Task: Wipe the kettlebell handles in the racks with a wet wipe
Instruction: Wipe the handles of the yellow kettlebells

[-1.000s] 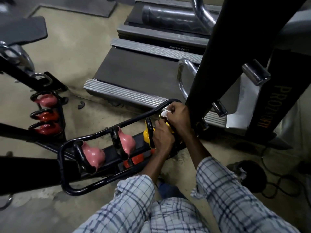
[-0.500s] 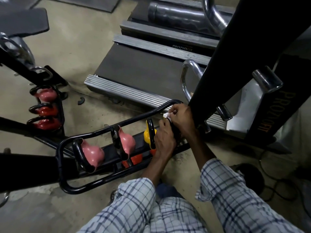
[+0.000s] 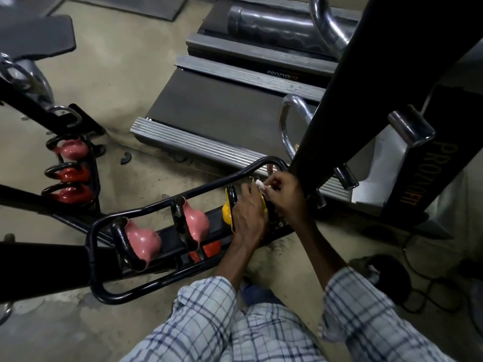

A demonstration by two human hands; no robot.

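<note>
pinching wet wipe [image 3: 260,183], right hand [image 3: 285,195] crowds black post [image 3: 337,105].

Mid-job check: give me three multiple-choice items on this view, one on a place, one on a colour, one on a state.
1. Where is the wet wipe? A right hand B floor C treadmill
2. What colour is the kettlebell under the left hand? A pink B yellow C red
3. The two pink kettlebells are? A lifted B racked C on the floor
1 A: the right hand pinches it. 2 B: yellow shows beside that hand. 3 B: both sit in the rack.
</note>
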